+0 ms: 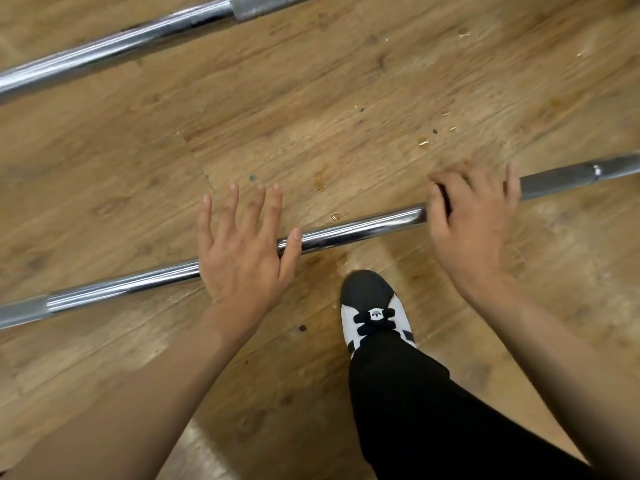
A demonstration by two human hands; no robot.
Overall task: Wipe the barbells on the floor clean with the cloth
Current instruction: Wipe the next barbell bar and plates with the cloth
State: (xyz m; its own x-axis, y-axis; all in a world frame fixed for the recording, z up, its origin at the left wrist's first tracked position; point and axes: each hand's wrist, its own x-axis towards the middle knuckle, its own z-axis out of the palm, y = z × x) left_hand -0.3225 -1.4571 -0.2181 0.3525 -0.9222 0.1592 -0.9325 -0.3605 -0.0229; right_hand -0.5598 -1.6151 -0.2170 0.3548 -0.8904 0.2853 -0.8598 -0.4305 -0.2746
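Two chrome barbells lie on the wooden floor. The near barbell [360, 232] runs from lower left to upper right across the middle. The far barbell [114, 46] crosses the top left corner. My left hand [242, 251] hovers over the near bar with fingers spread and straight, holding nothing. My right hand [471, 223] is over the same bar further right, fingers bent downward around it; it is blurred, so the grip is unclear. No cloth is in view.
My right foot in a black-and-white shoe [372, 306] stands just in front of the near bar, with a black trouser leg [433, 410] behind it. Small crumbs and dark spots [423, 143] dot the wooden floor [104, 150] between the bars.
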